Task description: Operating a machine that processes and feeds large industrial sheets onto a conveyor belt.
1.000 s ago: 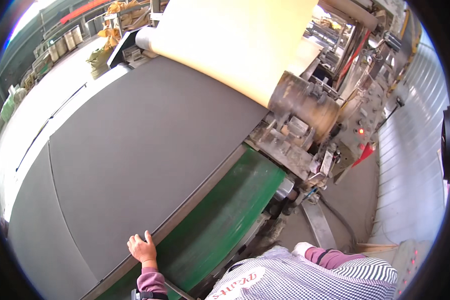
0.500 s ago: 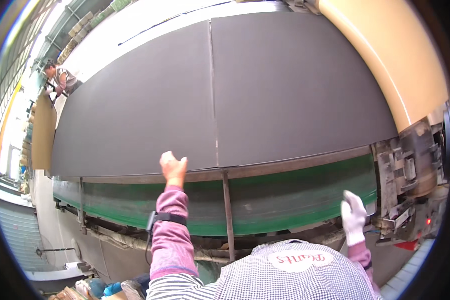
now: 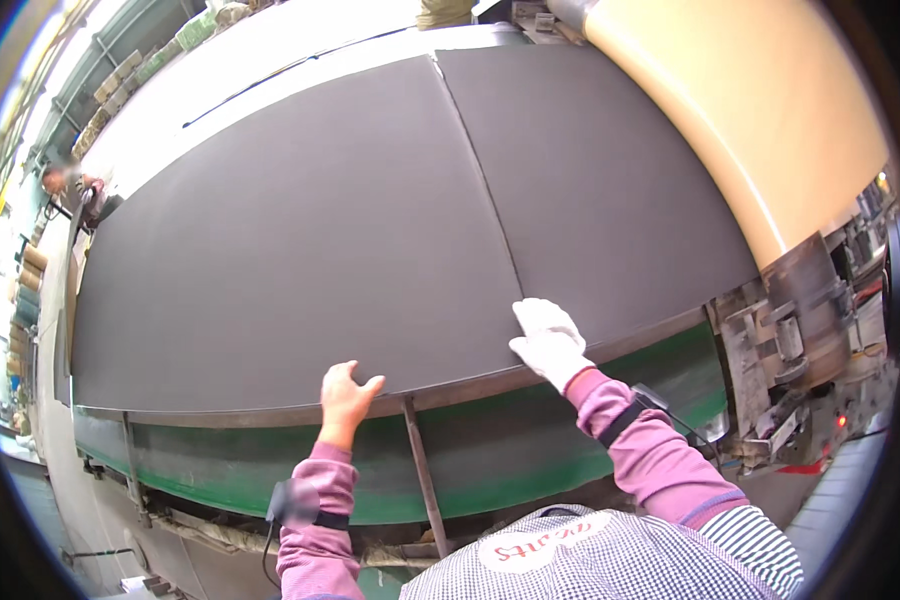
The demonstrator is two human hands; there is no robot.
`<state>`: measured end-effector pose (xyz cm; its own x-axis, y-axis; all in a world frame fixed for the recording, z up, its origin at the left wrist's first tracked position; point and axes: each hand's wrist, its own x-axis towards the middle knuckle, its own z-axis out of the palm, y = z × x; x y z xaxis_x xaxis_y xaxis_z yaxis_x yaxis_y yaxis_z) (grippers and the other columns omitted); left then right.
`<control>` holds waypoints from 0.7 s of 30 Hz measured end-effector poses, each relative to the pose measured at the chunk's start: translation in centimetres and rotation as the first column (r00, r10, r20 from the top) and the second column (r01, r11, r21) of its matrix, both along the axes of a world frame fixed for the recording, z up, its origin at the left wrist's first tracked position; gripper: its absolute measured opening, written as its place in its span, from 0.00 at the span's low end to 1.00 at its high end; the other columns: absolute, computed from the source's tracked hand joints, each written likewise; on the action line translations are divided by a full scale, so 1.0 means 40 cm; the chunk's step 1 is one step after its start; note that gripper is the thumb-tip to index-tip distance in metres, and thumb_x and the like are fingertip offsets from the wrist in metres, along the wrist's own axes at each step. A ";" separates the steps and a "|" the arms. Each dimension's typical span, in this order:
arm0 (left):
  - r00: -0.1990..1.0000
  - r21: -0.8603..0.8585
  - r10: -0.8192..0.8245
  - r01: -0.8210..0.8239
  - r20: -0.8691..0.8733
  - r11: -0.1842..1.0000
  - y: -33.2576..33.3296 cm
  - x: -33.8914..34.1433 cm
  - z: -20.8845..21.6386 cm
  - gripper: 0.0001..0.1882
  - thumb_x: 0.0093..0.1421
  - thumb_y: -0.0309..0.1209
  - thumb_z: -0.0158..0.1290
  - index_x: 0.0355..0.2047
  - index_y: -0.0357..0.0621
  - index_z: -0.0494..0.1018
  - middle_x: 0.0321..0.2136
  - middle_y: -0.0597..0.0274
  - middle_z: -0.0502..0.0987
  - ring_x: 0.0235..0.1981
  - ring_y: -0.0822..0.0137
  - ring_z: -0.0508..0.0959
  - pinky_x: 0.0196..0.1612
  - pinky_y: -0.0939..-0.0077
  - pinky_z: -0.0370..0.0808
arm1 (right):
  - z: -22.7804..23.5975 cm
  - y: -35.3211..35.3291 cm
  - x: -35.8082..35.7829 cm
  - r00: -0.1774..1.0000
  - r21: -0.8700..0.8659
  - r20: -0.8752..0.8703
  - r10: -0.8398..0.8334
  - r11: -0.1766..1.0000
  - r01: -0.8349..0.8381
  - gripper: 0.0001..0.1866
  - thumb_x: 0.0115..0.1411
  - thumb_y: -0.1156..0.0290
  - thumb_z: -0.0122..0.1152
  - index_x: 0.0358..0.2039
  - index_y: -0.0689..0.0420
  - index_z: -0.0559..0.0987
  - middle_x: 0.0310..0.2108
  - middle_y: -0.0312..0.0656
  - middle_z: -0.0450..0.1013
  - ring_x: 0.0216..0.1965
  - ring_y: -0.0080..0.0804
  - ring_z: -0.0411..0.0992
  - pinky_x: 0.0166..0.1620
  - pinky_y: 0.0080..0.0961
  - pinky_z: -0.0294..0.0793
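Two dark grey flat sheets lie side by side, a wide left sheet (image 3: 270, 240) and a right sheet (image 3: 610, 170). A narrow, slightly uneven seam (image 3: 484, 185) runs between them from far to near. My bare left hand (image 3: 348, 398) is at the near edge of the left sheet, thumb out and fingers apart, holding nothing. In a white glove, my right hand (image 3: 550, 340) lies palm down across the near end of the seam, fingers stretched out. Whatever is under its palm is hidden.
A large tan roll (image 3: 750, 120) stands at the right, above metal machine parts (image 3: 780, 350). Below the sheets' near edge run a green belt (image 3: 590, 440) and a metal upright (image 3: 422, 470). Another person (image 3: 82, 195) stands at the far left end.
My right hand has come from the lower right up onto the near end of the seam. The seam sits farther right, nearer the roll. The whole view has also shifted.
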<state>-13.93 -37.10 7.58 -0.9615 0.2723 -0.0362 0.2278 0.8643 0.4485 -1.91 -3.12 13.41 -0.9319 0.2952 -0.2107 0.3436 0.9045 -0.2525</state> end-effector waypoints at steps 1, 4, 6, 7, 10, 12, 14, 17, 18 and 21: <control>0.999 0.055 0.055 -0.054 -0.003 0.997 -0.028 -0.016 -0.007 0.28 0.48 0.45 0.64 0.42 0.34 0.77 0.43 0.47 0.78 0.48 0.53 0.76 0.55 0.60 0.71 | -0.005 0.040 0.025 0.998 -0.031 -0.057 0.005 1.000 -0.007 0.32 0.55 0.54 0.56 0.60 0.53 0.69 0.61 0.47 0.65 0.63 0.44 0.60 0.66 0.36 0.57; 0.956 -0.123 0.120 -0.158 -0.269 0.980 -0.162 -0.089 -0.010 0.22 0.54 0.42 0.57 0.39 0.34 0.78 0.40 0.48 0.79 0.45 0.52 0.77 0.51 0.57 0.73 | -0.017 0.158 0.095 0.978 0.060 -0.197 0.070 0.996 -0.060 0.31 0.54 0.55 0.58 0.58 0.51 0.72 0.60 0.44 0.67 0.62 0.42 0.62 0.65 0.36 0.59; 0.944 -0.325 0.218 -0.293 -0.249 0.899 -0.270 -0.114 0.008 0.21 0.54 0.43 0.49 0.37 0.37 0.78 0.39 0.45 0.79 0.44 0.49 0.77 0.47 0.57 0.74 | -0.039 0.222 0.105 0.991 0.102 -0.116 0.074 0.993 -0.062 0.30 0.53 0.59 0.58 0.58 0.52 0.72 0.61 0.43 0.66 0.63 0.42 0.61 0.66 0.35 0.58; 0.926 -0.474 0.356 -0.372 -0.126 0.799 -0.297 -0.130 0.013 0.21 0.52 0.42 0.49 0.37 0.38 0.78 0.39 0.46 0.79 0.44 0.49 0.78 0.48 0.56 0.74 | -0.060 0.257 0.112 0.992 0.093 -0.121 0.041 0.995 -0.030 0.30 0.52 0.63 0.59 0.57 0.54 0.73 0.61 0.45 0.66 0.63 0.43 0.61 0.66 0.35 0.58; 0.937 -0.362 0.346 -0.339 -0.048 0.868 -0.299 -0.103 0.003 0.22 0.55 0.46 0.54 0.43 0.45 0.78 0.45 0.49 0.77 0.47 0.51 0.77 0.53 0.58 0.73 | -0.143 0.376 0.122 0.995 0.190 -0.098 0.008 0.982 0.011 0.31 0.46 0.73 0.61 0.55 0.60 0.73 0.58 0.51 0.68 0.61 0.46 0.63 0.65 0.36 0.61; 0.967 -0.343 0.246 -0.251 -0.060 0.905 -0.251 -0.067 -0.004 0.21 0.56 0.47 0.53 0.42 0.46 0.78 0.45 0.52 0.77 0.48 0.52 0.77 0.53 0.59 0.73 | -0.153 0.488 0.159 0.987 0.180 -0.161 0.008 0.983 0.022 0.31 0.45 0.78 0.60 0.54 0.62 0.74 0.55 0.53 0.69 0.58 0.49 0.66 0.63 0.36 0.64; 0.992 -0.352 0.109 -0.124 -0.063 0.928 -0.201 -0.033 0.002 0.20 0.58 0.45 0.52 0.42 0.46 0.79 0.44 0.54 0.78 0.48 0.53 0.76 0.53 0.59 0.72 | -0.145 0.555 0.186 0.989 0.177 -0.145 -0.029 0.983 0.055 0.32 0.45 0.78 0.61 0.55 0.62 0.73 0.56 0.52 0.68 0.59 0.48 0.65 0.64 0.36 0.63; 0.984 -0.157 -0.150 0.135 -0.091 0.978 -0.166 -0.001 0.034 0.21 0.61 0.46 0.51 0.42 0.44 0.81 0.45 0.54 0.78 0.47 0.54 0.77 0.52 0.61 0.73 | -0.071 0.585 0.228 0.965 0.126 -0.251 -0.081 0.985 0.115 0.29 0.49 0.77 0.65 0.55 0.58 0.74 0.60 0.45 0.67 0.62 0.41 0.62 0.65 0.32 0.61; 0.950 -0.208 -0.309 0.294 -0.046 0.933 -0.155 -0.008 0.048 0.20 0.61 0.47 0.51 0.43 0.48 0.81 0.49 0.52 0.76 0.51 0.52 0.74 0.55 0.58 0.70 | -0.037 0.580 0.253 0.952 0.197 -0.302 -0.047 0.974 0.111 0.27 0.51 0.74 0.61 0.54 0.57 0.75 0.60 0.44 0.67 0.61 0.40 0.64 0.64 0.32 0.63; 0.936 -0.343 -0.314 0.350 0.156 0.872 -0.085 -0.005 0.086 0.21 0.62 0.55 0.47 0.52 0.69 0.78 0.68 0.47 0.52 0.66 0.36 0.53 0.64 0.41 0.53 | 0.035 0.531 0.295 0.877 0.501 -0.479 -0.028 0.812 0.299 0.11 0.51 0.68 0.57 0.35 0.50 0.81 0.54 0.44 0.70 0.53 0.41 0.70 0.55 0.34 0.72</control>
<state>-14.12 -40.48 11.01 -0.8042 0.5257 -0.2773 0.5027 0.8505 0.1546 9.88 18.12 14.81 -0.8083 0.3882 0.4427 0.4773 0.8722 0.1068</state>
